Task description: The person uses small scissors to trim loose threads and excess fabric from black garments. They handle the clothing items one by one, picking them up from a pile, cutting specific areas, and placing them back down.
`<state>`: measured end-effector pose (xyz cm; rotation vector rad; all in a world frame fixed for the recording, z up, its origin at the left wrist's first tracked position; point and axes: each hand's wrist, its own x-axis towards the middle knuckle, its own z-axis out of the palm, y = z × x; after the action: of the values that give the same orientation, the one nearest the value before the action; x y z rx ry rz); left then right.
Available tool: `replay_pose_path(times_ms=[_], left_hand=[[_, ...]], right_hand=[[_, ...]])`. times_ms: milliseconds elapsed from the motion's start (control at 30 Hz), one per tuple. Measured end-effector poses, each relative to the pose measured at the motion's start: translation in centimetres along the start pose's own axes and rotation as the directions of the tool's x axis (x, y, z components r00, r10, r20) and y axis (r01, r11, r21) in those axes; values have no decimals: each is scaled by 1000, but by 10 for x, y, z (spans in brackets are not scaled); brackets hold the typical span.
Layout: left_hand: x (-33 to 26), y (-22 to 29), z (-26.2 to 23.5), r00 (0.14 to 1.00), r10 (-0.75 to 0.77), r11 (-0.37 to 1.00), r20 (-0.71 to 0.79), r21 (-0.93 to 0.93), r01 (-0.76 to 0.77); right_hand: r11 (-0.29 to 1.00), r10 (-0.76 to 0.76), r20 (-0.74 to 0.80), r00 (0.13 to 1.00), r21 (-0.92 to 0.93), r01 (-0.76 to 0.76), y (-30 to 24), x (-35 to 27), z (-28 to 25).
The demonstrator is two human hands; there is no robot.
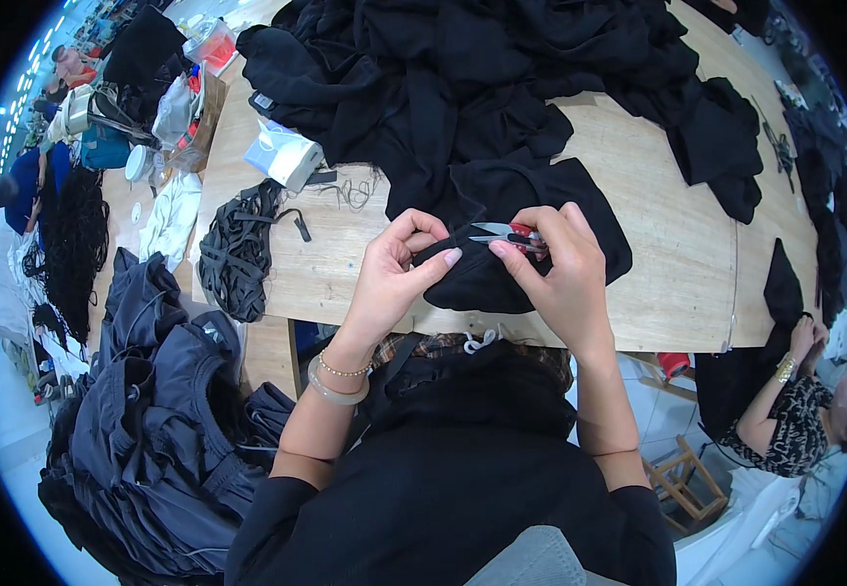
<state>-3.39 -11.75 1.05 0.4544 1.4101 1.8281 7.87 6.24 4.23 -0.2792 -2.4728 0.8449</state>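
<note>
At the table's near edge lies a black garment (540,200), spread in front of me. My left hand (399,264) pinches a bit of its black cloth between thumb and fingers. In my right hand (565,269) is a pair of thread snips (521,237) with red handles, closed in my fingers. Their silver blades point left, close to the cloth in the left hand, and stand a little apart. Whether a thread lies between the blades is too small to tell.
A big heap of black garments (443,68) covers the table's far side. To the left are a tissue pack (283,153), a bundle of black straps (238,256) and a pile of dark garments (169,410). At right, a co-worker (785,420) handles black cloth near a wooden stool (687,483).
</note>
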Motion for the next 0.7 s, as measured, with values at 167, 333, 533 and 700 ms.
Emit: replay_pose_path(times_ms=[167,333,533,700], left_hand=[[0,-1,0,1000,3,1000,4,23,-3],[0,-1,1,1000,10,996,-28,93,-7],[0,-1,2,999,8,999,-31,52,-7],[0,1,10,999,13,994,-29,-109,-16]], right_hand=[[1000,-21,-8,1000,-5,21,1,0,4],[992,-60,-9,998,-113,59,-3,1,1],[990,73,24,997,119,-75,-2,1,4],[780,270,124,955,553,-293,2,-1,9]])
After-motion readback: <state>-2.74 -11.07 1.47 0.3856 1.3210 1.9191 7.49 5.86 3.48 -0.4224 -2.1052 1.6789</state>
